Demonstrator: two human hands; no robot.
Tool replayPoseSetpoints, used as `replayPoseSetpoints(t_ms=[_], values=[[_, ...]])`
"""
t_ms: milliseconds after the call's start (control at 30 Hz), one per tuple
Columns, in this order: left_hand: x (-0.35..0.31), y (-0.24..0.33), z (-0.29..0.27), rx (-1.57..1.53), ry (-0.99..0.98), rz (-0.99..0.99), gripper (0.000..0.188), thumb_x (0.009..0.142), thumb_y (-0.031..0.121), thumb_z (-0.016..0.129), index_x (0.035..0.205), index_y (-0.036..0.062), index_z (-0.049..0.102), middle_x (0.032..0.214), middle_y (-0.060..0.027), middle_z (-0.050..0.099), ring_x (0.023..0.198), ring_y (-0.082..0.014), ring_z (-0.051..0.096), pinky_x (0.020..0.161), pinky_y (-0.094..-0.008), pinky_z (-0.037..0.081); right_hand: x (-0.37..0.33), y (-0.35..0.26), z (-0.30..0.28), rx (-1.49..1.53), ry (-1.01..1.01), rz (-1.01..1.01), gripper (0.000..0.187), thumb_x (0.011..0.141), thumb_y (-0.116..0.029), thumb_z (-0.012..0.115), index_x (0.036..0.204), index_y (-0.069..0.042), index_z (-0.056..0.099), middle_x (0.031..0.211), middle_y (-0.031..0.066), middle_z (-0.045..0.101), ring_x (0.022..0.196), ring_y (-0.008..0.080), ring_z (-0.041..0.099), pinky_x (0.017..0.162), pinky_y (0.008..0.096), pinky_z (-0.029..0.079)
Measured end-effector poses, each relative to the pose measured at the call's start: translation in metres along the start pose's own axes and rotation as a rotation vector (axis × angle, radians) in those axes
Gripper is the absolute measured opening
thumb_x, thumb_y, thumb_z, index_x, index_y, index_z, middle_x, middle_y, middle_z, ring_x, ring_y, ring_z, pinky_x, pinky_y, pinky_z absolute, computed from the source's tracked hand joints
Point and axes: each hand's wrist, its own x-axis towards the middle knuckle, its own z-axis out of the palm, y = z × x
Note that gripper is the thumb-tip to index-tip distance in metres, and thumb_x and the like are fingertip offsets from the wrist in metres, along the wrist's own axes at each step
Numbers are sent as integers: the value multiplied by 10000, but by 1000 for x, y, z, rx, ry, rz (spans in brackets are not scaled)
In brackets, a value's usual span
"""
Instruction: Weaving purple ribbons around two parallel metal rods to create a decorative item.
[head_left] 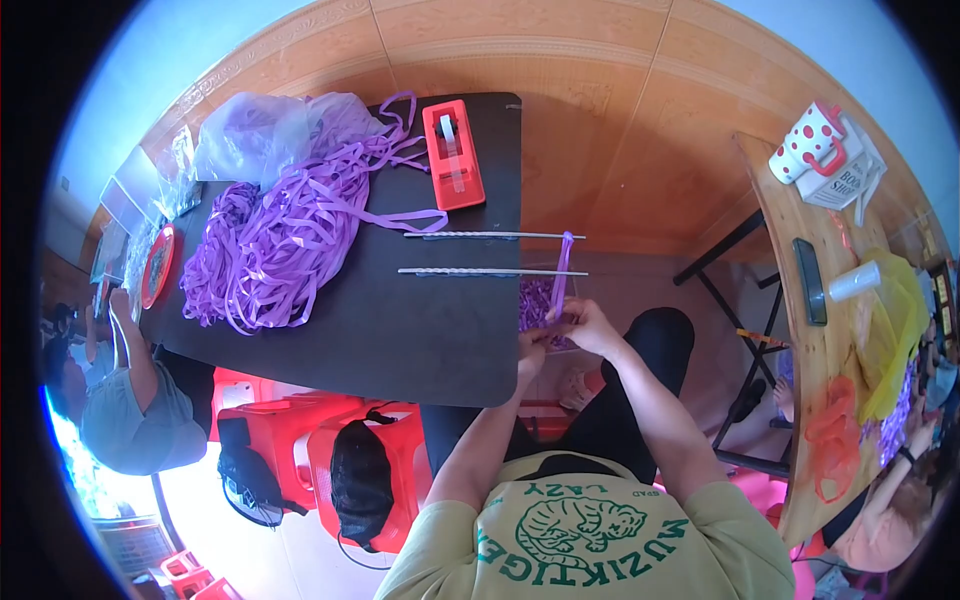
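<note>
Dangling from the far twisted silver metal rod (480,235), a narrow glossy purple ribbon (562,275) crosses the near twisted silver metal rod (480,272) and reaches the hands, beyond the dark tabletop's (400,340) right edge. That strip is hung but its lower end seems unfinished; a large tangled purple ribbon heap (285,230) at far left appears to remain. Both forearms (665,410) extend forward, converging. The right hand (588,325) has its fingers clamped on the strip; whether the left hand (532,352) grips it, I cannot tell.
</note>
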Motion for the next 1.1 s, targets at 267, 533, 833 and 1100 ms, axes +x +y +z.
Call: replayPoseSetpoints(t_ms=[267,533,833,1100], values=[[-6,11,-5,145,54,80,205,813,137,607,979,46,685,840,-102,692,750,-157,639,719,-288,483,-4,70,20,-108,30,14,238,675,85,590,893,9,645,919,93,559,872,224,600,760,311,488],[-7,16,-4,187,72,150,190,803,91,600,966,47,686,830,-97,693,753,-162,639,721,-291,487,-7,86,27,-150,247,53,162,681,18,621,839,-2,651,868,122,581,837,239,596,729,332,464],[-2,3,1,252,48,257,160,823,86,597,943,47,694,796,-112,687,724,-170,643,685,-300,491,-9,55,23,-46,350,-24,111,732,-96,707,736,-4,646,897,92,567,825,232,583,715,329,457],[-14,26,5,-84,20,108,161,838,118,635,946,9,685,684,-54,638,581,-101,573,560,-251,459,9,-75,-1,16,356,-349,75,797,7,636,862,3,673,958,74,566,871,177,568,746,269,447]])
